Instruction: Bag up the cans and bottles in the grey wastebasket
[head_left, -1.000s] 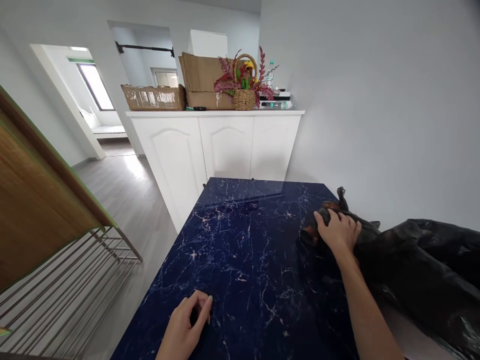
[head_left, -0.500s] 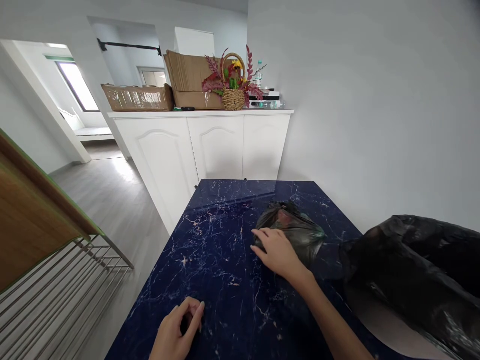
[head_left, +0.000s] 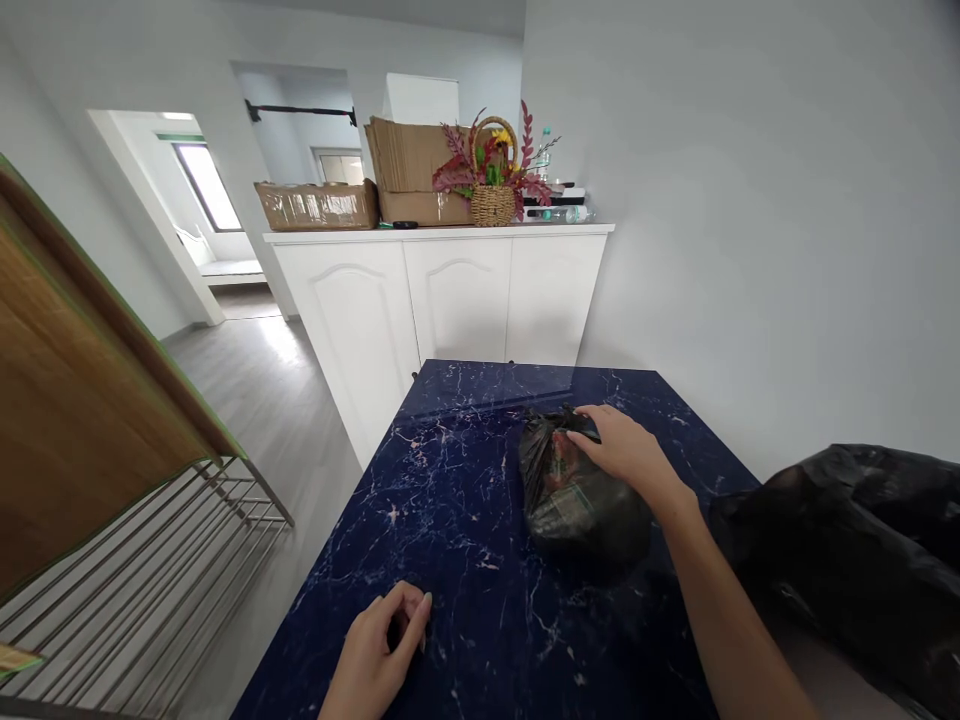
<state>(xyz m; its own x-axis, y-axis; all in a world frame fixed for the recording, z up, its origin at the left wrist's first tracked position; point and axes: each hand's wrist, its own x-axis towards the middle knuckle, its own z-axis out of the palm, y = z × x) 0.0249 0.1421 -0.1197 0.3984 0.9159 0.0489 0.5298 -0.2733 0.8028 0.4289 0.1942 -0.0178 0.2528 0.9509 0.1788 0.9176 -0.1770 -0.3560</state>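
Observation:
A black plastic bag (head_left: 577, 500), its thin film stretched over something reddish and pale inside, sits on the dark blue marbled table (head_left: 457, 470). My right hand (head_left: 626, 450) lies against the bag's upper right side, thumb and fingers spread apart and touching the film near its gathered top. What fills the bag cannot be made out. Closer to me, my left hand (head_left: 382, 640) rests on the table, fingers curled in towards the thumb, with nothing visible in them.
A larger black plastic bag (head_left: 862, 540) bulges at the table's right side. Beyond the table stands a white cabinet (head_left: 457, 300) carrying cardboard boxes (head_left: 319, 205), a flower basket (head_left: 493, 205) and bottles. A metal rack (head_left: 165, 580) with a brown panel (head_left: 97, 390) is on the left.
My right hand has gone from the bag's left side to its upper right. The bag has turned and shifted nearer to me. My left hand stays curled, and the view has swung slightly left.

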